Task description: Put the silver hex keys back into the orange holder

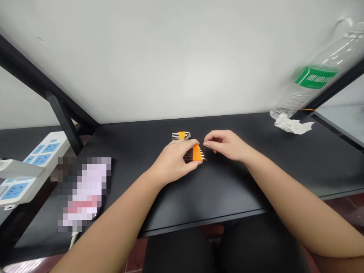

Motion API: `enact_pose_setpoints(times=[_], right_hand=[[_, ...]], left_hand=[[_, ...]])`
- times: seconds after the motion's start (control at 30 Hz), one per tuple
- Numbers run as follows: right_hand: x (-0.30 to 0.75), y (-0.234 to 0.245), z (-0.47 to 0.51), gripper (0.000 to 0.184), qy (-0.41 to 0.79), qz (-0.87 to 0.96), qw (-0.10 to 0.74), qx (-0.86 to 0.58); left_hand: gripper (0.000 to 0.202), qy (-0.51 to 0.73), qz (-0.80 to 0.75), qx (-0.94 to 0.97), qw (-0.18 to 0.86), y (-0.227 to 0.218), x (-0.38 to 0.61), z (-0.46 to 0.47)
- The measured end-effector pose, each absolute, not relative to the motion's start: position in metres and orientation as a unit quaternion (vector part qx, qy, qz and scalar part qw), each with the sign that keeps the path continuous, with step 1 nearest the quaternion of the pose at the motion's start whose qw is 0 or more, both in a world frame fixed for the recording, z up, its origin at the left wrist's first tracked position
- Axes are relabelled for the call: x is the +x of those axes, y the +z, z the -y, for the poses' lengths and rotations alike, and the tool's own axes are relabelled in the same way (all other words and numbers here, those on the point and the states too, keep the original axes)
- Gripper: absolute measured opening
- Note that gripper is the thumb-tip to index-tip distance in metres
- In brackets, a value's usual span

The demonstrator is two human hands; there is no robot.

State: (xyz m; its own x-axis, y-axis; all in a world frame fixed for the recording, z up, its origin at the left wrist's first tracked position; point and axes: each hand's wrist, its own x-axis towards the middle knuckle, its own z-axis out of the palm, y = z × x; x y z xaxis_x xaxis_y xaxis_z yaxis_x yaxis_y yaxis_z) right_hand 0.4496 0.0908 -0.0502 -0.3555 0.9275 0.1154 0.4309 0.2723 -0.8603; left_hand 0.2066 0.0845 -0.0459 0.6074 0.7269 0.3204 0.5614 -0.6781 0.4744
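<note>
So we've got a couple of bunches of hex keys in orange clips here, right around the middle of the black tabletop [199, 201]. The nearer orange clip [197, 153] sits in the gap between our two hands, closer to the left one. Our left hand [174, 157] has it pinched, forefinger along the far edge and thumb along the near edge, with the palm arched over the stuff to the left. The silvery key ends [203, 153] poke out of the clip to the right, toward our other hand.

The farther orange clip [181, 135] lies just past our left knuckles, with its silver keys partly hidden by that hand. We can't tell if the two bunches touch under there.

Our right hand [226, 145] is just beside the key ends, on their right, fingers curled in and thumb and forefinger tips nearly together. Can't tell if there's something tiny in that pinch. Way off right, a clear bottle [315, 77] leans at the wall by a crumpled tissue [294, 125].
</note>
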Motion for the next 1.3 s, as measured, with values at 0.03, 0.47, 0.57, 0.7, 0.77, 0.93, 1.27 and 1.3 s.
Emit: enact_pose_setpoints(times=[0.03,0.47,0.57,0.7,0.77,0.93,1.27,1.3], right_hand=[[0.454,-0.051,-0.093,0.013,0.306,0.757,0.314,-0.485],[0.458,-0.063,-0.103,0.013,0.044,0.825,0.102,-0.555],[0.455,-0.057,-0.094,0.017,0.078,0.818,0.112,-0.558],[0.454,-0.051,-0.088,0.012,0.164,0.832,0.204,-0.488],[0.452,-0.048,-0.087,0.011,0.177,0.843,0.248,-0.444],[0.447,-0.045,-0.085,0.012,0.159,0.854,0.287,-0.403],[0.45,-0.045,-0.083,0.018,0.073,0.886,0.244,-0.388],[0.451,-0.046,-0.082,0.019,0.067,0.888,0.237,-0.388]], left_hand=[[0.038,0.249,-0.375,0.879,0.159,-0.047,0.205,-0.086],[0.047,0.228,-0.419,0.864,0.161,-0.055,0.201,-0.093],[0.049,0.22,-0.423,0.861,0.179,-0.057,0.201,-0.095],[0.051,0.224,-0.426,0.856,0.188,-0.059,0.201,-0.095],[0.051,0.231,-0.425,0.855,0.186,-0.059,0.201,-0.095],[0.045,0.227,-0.422,0.862,0.164,-0.057,0.202,-0.094],[0.045,0.222,-0.416,0.867,0.163,-0.054,0.203,-0.091],[0.045,0.225,-0.415,0.867,0.163,-0.054,0.203,-0.091]])
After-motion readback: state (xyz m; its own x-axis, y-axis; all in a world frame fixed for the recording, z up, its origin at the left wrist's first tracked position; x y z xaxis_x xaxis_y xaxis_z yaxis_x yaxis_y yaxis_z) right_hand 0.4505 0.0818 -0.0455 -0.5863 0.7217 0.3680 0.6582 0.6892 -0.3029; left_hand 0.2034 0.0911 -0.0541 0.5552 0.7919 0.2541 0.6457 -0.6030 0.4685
